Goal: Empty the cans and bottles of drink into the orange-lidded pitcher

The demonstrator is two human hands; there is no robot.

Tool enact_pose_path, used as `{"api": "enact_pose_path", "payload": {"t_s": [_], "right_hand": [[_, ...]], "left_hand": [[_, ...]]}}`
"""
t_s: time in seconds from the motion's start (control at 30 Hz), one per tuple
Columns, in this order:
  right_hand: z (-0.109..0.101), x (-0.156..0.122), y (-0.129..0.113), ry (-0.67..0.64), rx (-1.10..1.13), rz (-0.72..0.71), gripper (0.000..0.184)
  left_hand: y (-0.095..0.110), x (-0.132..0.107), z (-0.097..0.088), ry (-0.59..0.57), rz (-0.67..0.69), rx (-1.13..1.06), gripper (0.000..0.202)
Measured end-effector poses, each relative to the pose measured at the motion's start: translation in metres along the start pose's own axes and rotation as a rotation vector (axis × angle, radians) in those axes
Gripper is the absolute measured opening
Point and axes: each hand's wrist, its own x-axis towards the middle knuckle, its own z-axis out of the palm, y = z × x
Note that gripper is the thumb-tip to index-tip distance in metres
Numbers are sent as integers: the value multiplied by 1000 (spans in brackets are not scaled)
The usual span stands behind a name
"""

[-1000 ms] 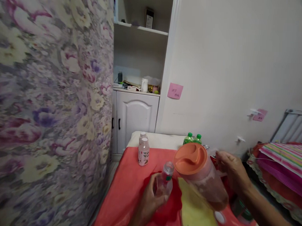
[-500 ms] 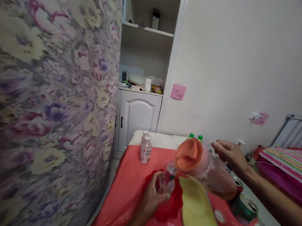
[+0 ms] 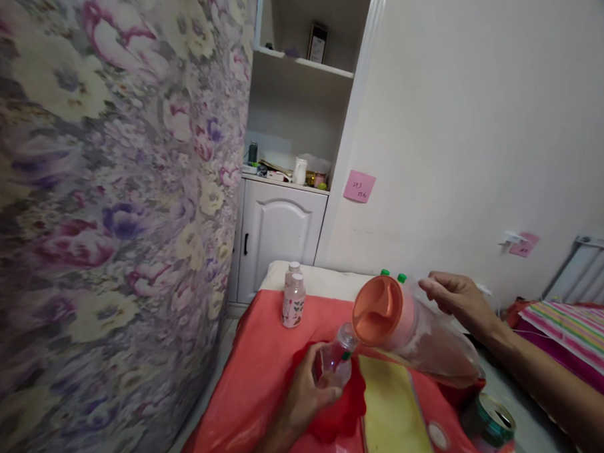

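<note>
My left hand [image 3: 307, 390] is wrapped around a small clear bottle [image 3: 337, 355] with an open neck, held tilted over a red tray [image 3: 347, 409]. My right hand [image 3: 456, 301] grips the handle of a clear pitcher [image 3: 417, 332] with an orange lid [image 3: 377, 310]. The pitcher is tipped steeply to the left, its lid edge right above the bottle's mouth, and reddish liquid lies along its lower side.
Two small pink-labelled bottles [image 3: 293, 301] stand at the back left of the red-covered table [image 3: 255, 378]. Green-capped bottles [image 3: 392, 276] peek out behind the pitcher. An opened can [image 3: 488, 416] sits at the right and a yellow cloth [image 3: 396, 417] lies beside the tray. A floral curtain [image 3: 103, 204] fills the left.
The pitcher has tipped further over toward the small bottle, and my right hand has risen with its handle. The left hand and bottle stay nearly in place.
</note>
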Motion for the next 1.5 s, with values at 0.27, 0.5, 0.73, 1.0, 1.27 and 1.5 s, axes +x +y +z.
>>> {"api": "enact_pose_path", "payload": {"t_s": [0.27,0.5,0.73,1.0,1.27,1.5], "right_hand": [[-4,7,-2,-41,-18,-51,51],[-4,8,-8,-66,-63,-52,52],[-4,9,-10,-87,-97,-56,52],[-6,10,-14,-126,-130,-46,55],[-7,9,-18,-130,-146,-33,55],[-10,10,-14,-116,-141,-37,55]], "left_hand": [[7,-2,1,19,-6,-41,60],[8,-2,1,13,-10,-19,61],[3,0,0,10,-3,24,63],[2,-2,-1,-29,3,28,63],[7,-1,0,-46,-15,42,61],[6,-1,1,-22,-15,66,61]]}}
